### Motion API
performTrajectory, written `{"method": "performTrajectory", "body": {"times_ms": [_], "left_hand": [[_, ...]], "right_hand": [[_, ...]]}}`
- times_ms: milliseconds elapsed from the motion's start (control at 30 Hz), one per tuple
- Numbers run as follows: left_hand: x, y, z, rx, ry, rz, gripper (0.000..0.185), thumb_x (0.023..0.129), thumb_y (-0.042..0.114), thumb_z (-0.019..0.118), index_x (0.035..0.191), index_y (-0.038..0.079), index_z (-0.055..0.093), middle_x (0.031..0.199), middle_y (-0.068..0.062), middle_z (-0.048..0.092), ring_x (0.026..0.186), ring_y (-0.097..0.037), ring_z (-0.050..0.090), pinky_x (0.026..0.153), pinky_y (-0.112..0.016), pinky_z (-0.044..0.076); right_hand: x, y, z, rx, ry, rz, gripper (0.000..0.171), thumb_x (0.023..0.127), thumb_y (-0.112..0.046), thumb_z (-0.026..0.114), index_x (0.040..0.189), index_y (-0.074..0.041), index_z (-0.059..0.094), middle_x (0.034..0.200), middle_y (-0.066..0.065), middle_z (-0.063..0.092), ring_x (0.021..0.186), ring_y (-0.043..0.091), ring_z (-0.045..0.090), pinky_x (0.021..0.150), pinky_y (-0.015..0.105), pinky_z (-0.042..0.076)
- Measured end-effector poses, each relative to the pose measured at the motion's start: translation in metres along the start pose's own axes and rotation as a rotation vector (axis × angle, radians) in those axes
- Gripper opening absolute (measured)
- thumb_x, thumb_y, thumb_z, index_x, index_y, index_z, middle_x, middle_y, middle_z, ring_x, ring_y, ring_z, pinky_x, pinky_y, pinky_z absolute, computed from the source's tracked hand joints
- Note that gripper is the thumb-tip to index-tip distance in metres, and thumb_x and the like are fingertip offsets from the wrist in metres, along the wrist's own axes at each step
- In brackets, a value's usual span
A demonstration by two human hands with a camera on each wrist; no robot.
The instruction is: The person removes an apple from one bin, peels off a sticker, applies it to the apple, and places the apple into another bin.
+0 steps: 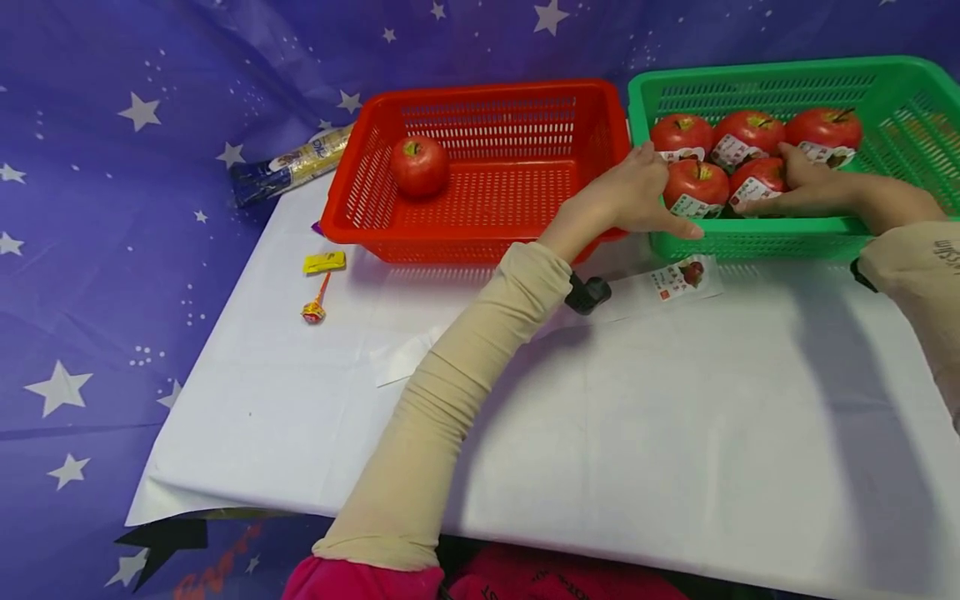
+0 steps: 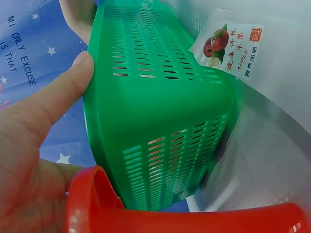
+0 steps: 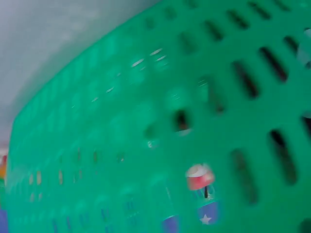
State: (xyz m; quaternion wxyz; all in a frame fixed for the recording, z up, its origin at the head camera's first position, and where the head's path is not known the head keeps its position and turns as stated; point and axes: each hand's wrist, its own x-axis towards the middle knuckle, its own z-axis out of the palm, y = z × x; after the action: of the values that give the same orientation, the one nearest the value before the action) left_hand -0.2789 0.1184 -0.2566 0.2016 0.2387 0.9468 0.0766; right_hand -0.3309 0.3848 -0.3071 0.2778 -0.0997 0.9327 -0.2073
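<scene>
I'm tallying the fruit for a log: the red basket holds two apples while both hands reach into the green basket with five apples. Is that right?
Not quite. The head view shows the red basket holding only one apple, not two. The rest stands: the left hand and right hand are both at the green basket, which holds five apples.

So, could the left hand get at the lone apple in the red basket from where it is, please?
Probably yes: the left hand rests beside the open-topped red basket, and nothing covers the apple.
</scene>
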Motion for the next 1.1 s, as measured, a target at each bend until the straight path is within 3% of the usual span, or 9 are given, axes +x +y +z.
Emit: {"method": "performTrajectory", "body": {"times_ms": [167,300,433,567,700,800,933,1000,1100], "left_hand": [[-0.002,-0.003,0.000,0.009,0.015,0.013,0.074,0.080,0.071,0.055,0.131,0.017,0.050,0.163,0.001,-0.001,0.149,-0.011,-0.011,0.118,-0.019,0.010],[-0.003,-0.008,0.006,0.015,0.047,0.031,0.103,0.079,0.074,0.053,0.154,0.012,0.017,0.163,-0.002,-0.007,0.149,-0.012,-0.011,0.118,-0.019,0.008],[-0.009,-0.018,0.019,0.025,0.084,0.095,0.107,0.083,0.073,0.048,0.154,0.009,0.000,0.162,-0.004,-0.012,0.149,-0.012,-0.011,0.117,-0.018,0.006],[-0.036,-0.036,0.026,-0.031,0.050,0.238,0.089,0.090,0.064,0.047,0.154,0.013,0.012,0.163,0.002,0.001,0.149,-0.007,0.000,0.117,-0.017,0.008],[-0.082,-0.070,0.016,-0.160,0.081,0.318,0.070,0.094,0.055,0.050,0.151,0.017,0.031,0.159,0.006,0.025,0.146,-0.005,0.020,0.118,-0.020,0.017],[-0.117,-0.106,0.003,-0.234,0.229,0.206,0.071,0.093,0.051,0.055,0.151,0.017,0.031,0.159,0.006,0.025,0.146,-0.008,0.023,0.119,-0.027,0.018],[-0.154,-0.156,-0.007,-0.317,0.440,-0.106,0.089,0.087,0.054,0.062,0.154,0.019,0.015,0.162,0.008,0.004,0.150,-0.012,0.005,0.121,-0.038,0.011],[-0.165,-0.178,-0.006,-0.344,0.478,-0.254,0.099,0.083,0.059,0.063,0.155,0.018,0.008,0.162,0.007,-0.005,0.150,-0.014,-0.003,0.121,-0.044,0.008],[-0.172,-0.203,0.001,-0.385,0.439,-0.381,0.111,0.078,0.063,0.065,0.155,0.013,0.004,0.162,-0.002,-0.009,0.150,-0.021,-0.006,0.119,-0.052,0.011]], "right_hand": [[0.003,-0.004,0.001,0.071,0.030,-0.028,0.108,0.094,-0.047,0.051,0.142,0.005,-0.030,0.144,0.045,-0.002,0.128,0.061,0.012,0.101,0.073,0.021],[0.003,-0.006,0.004,0.031,0.089,-0.025,0.111,0.090,-0.052,0.055,0.144,0.005,-0.023,0.142,0.046,0.001,0.126,0.064,0.012,0.099,0.075,0.020],[0.001,-0.015,0.007,0.004,0.208,0.005,0.118,0.086,-0.058,0.056,0.144,0.004,-0.025,0.143,0.048,-0.010,0.131,0.066,-0.002,0.099,0.077,0.015],[-0.008,-0.041,0.004,0.047,0.349,-0.001,0.110,0.090,-0.054,0.051,0.147,-0.005,-0.028,0.148,0.039,-0.023,0.136,0.061,-0.012,0.102,0.077,0.009],[-0.019,-0.085,-0.002,0.128,0.508,-0.105,0.098,0.091,-0.046,0.053,0.153,-0.016,-0.016,0.156,0.028,-0.012,0.141,0.054,0.001,0.109,0.071,0.008],[-0.026,-0.128,-0.003,0.207,0.601,-0.230,0.089,0.091,-0.040,0.056,0.155,-0.026,-0.005,0.158,0.018,0.000,0.144,0.041,0.011,0.116,0.060,0.011],[-0.021,-0.188,0.000,0.237,0.664,-0.386,0.084,0.091,-0.036,0.061,0.154,-0.033,0.006,0.157,0.009,0.010,0.145,0.027,0.018,0.120,0.045,0.016],[-0.011,-0.215,0.002,0.218,0.660,-0.447,0.084,0.090,-0.034,0.062,0.154,-0.031,0.008,0.157,0.008,0.012,0.145,0.024,0.018,0.120,0.040,0.015],[0.012,-0.251,0.008,0.185,0.600,-0.481,0.088,0.090,-0.037,0.062,0.155,-0.025,0.005,0.159,0.008,0.008,0.147,0.022,0.014,0.121,0.037,0.011]]}}
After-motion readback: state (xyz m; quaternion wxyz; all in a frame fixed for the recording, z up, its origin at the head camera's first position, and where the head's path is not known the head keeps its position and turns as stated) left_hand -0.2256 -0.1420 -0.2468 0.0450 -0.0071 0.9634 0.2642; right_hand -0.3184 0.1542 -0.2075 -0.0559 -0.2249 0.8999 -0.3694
